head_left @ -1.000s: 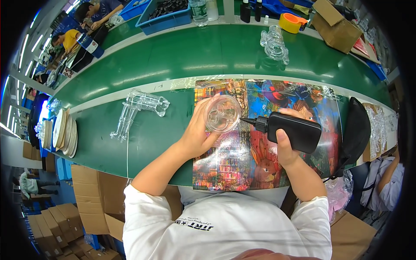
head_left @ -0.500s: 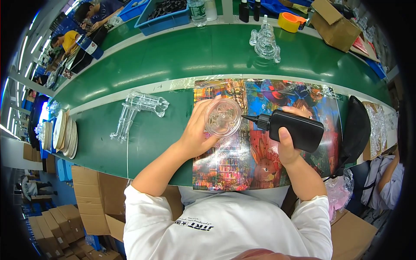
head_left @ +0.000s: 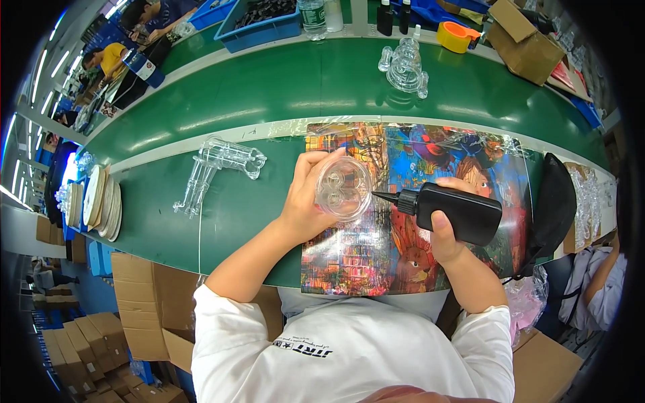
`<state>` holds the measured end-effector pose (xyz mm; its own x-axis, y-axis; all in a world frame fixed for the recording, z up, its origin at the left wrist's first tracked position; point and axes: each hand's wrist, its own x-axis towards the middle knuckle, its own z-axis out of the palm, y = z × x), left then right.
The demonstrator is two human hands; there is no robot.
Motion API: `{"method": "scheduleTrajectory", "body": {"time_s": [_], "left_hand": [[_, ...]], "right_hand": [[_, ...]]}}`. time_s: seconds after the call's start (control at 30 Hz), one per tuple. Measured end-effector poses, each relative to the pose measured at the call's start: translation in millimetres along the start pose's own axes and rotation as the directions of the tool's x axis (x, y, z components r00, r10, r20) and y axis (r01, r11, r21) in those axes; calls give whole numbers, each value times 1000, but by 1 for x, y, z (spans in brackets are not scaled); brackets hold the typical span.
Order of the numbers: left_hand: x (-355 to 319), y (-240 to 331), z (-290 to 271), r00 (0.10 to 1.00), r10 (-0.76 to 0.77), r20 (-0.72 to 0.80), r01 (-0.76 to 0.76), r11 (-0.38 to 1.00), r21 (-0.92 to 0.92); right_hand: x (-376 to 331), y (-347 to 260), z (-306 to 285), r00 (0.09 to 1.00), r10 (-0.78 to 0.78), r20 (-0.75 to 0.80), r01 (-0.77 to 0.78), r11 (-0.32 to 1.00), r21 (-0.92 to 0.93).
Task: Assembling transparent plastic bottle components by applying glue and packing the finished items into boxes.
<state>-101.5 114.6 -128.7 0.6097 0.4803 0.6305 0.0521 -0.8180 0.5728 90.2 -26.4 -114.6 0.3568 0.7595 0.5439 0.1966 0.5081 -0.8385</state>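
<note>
A round clear plastic piece [head_left: 344, 189] with rounded forms inside its rim is gripped by my left hand [head_left: 308, 195], whose fingers wrap its left side. In my right hand [head_left: 446, 235] lies a black squeeze bottle [head_left: 463, 212], held on its side. Its pointed nozzle [head_left: 386, 197] faces left, close to the right rim of the clear piece; whether they touch I cannot tell. Both are above a glossy colourful printed sheet [head_left: 410, 269]. Left of it, a clear plastic part bent like an elbow [head_left: 222, 164] lies on the green table [head_left: 148, 195].
Farther back stands another clear plastic assembly [head_left: 405, 67]. Orange tape [head_left: 457, 37], a blue bin of black parts [head_left: 261, 32] and a water bottle [head_left: 313, 19] line the back. Spools [head_left: 104, 201] sit at left, a black cloth-like item [head_left: 552, 205] at right. People work at far left.
The clear piece has turned in my left hand, so its inner rounded forms show differently. The bottle has dipped slightly toward me, its nozzle still beside the rim. My view has shifted a little.
</note>
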Motion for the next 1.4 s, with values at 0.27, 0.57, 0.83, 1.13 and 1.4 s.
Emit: {"method": "scheduleTrajectory", "body": {"time_s": [0.27,0.57,0.83,1.13,1.4], "left_hand": [[-1,-3,3,1000,5,5,-5,1000,3],[0,1,-3,996,-57,69,63,995,-82],[-3,-7,0,1000,15,9,-14,996,-84],[-4,-3,3,991,58,-122,-62,998,-27],[-7,-9,9,974,80,-210,-89,996,-31]], "right_hand": [[-1,2,1,999,-37,0,37,999,-5],[-1,1,2,1000,-13,-21,14,999,30],[-2,1,-1,999,-33,-10,32,999,-19],[-5,4,-3,998,-56,-26,55,997,-45],[-5,1,1,999,-50,6,50,999,-7]]}}
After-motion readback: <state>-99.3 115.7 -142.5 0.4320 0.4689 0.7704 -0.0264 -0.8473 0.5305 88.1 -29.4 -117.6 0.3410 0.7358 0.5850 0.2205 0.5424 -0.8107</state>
